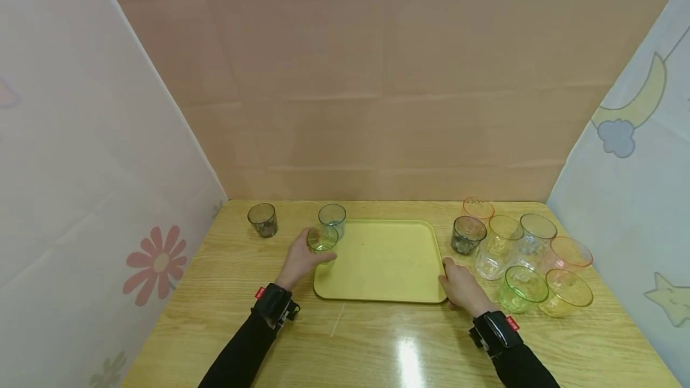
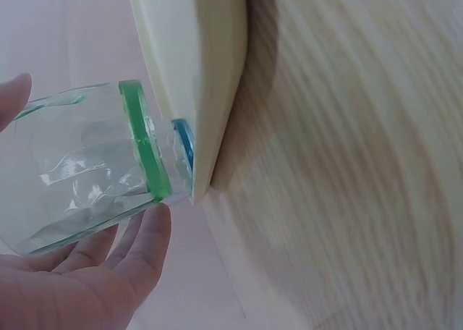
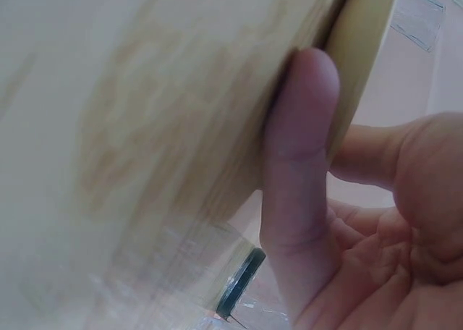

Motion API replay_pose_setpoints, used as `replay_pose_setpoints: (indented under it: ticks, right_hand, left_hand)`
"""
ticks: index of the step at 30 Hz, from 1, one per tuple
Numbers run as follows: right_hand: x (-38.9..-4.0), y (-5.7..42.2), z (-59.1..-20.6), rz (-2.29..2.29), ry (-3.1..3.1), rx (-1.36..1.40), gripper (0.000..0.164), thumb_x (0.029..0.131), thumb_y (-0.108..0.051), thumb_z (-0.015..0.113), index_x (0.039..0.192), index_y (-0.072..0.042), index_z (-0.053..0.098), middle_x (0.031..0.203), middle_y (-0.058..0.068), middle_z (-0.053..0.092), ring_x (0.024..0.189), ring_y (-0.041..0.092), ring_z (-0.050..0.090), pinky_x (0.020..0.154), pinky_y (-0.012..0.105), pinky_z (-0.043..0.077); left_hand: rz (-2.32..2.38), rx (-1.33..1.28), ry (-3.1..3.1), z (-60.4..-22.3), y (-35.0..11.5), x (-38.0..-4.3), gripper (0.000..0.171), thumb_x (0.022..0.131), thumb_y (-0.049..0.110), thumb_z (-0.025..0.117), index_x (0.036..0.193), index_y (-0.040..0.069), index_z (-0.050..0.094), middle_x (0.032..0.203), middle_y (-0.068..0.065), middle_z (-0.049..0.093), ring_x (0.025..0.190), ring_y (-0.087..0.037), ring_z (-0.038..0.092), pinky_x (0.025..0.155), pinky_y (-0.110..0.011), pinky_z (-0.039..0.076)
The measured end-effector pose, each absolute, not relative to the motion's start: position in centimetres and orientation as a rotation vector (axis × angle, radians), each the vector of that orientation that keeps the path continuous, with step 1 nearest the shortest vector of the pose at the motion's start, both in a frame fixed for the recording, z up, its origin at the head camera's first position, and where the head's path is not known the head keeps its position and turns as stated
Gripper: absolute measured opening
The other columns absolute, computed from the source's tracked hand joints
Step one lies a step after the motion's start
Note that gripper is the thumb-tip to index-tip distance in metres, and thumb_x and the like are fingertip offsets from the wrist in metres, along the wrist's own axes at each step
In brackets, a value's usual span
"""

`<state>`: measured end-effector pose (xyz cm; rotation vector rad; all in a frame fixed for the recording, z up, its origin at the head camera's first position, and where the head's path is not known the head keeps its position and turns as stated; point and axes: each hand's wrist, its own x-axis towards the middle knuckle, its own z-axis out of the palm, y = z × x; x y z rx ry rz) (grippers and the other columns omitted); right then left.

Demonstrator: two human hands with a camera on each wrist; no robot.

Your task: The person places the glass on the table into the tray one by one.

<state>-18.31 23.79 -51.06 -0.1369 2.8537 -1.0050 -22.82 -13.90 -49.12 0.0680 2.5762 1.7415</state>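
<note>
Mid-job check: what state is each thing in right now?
Green glass: upright, held in the left grip; whether lifted is unclear.
Yellow tray: right edge pinched by the right grip.
Blue glass: upright, by the tray's far left corner.
Dark glass, far left: upright on the table.
Other glasses, right: upright, grouped.

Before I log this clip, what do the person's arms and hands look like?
The left hand and right hand are ungloved. The left sleeve and right sleeve are both black. A black left wrist strap and black right wrist strap each carry a small red tag; its marking is too small to read.
</note>
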Motion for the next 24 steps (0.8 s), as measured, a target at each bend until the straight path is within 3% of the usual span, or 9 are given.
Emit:
replay_pose_setpoints:
  ticks: [24]
  right_hand:
    - [-18.4, 23.8, -51.1, -1.014, 2.842, -0.131, 0.031, 0.095, -0.002, 0.051, 0.123, 0.011, 0.044, 0.089, 0.027, 0.062, 0.041, 0.016, 0.052, 0.037, 0.029, 0.046]
  left_hand:
    - [1.545, 0.045, 2.639, -50.0, -12.6, -23.7, 0.095, 0.073, 0.031, 0.086, 0.148, 0.003, 0.034, 0.14, -0.021, 0.05, 0.129, -0.039, 0.048, 0.104, -0.055, 0.043]
